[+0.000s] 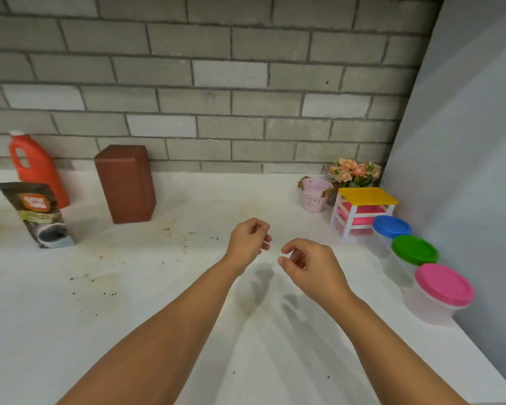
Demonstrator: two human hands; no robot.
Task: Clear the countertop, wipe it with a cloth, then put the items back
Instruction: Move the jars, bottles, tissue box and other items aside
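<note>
Plastic tubs [434,305] at the right side of the stained white countertop [187,302]: probably light, slick, springy; best gripped round the sides, below the lids [414,249]. Above the middle, left hand [247,244] and right hand [307,264], loosely curled, holding nothing.

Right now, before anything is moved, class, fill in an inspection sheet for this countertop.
Surface: white countertop, yellowish stains and dark specks, mostly left of centre.
Job's things: orange bottle, brown box, pouch at left; pink bucket, flowers, yellow-topped rack, blue-lidded tub, green-lidded tub, pink-lidded tub at right; cloth not seen.
Clutter: nothing seen.
Hands: left hand and right hand above the countertop, fingers loosely curled, holding nothing.
Cables: nothing seen.
Surroundings: grey brick wall behind; plain grey panel at right.
</note>
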